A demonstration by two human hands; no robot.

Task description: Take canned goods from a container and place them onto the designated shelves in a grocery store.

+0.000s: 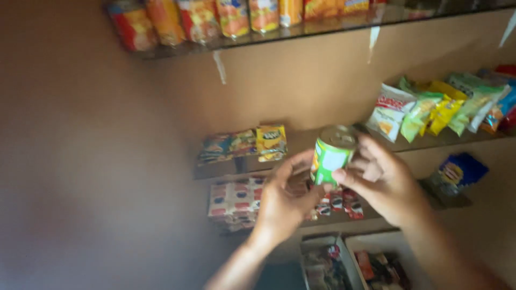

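Before the wall shelves, a green can [331, 155] sits between both hands at chest height, tilted slightly, metal top up. Right hand [382, 182]: grip pinching the can's side, thumb low, fingers behind. Left hand [284, 197]: grip closed lightly on the can's lower left edge. Snack packets [430, 110] line the shelf [322, 137] behind. Judgement: keep both grips firm and steady the can upright; frame is blurred.

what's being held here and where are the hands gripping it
A green can is held tilted in front of the shelves. The right hand grips its side with fingers and thumb; the left hand touches its lower edge.
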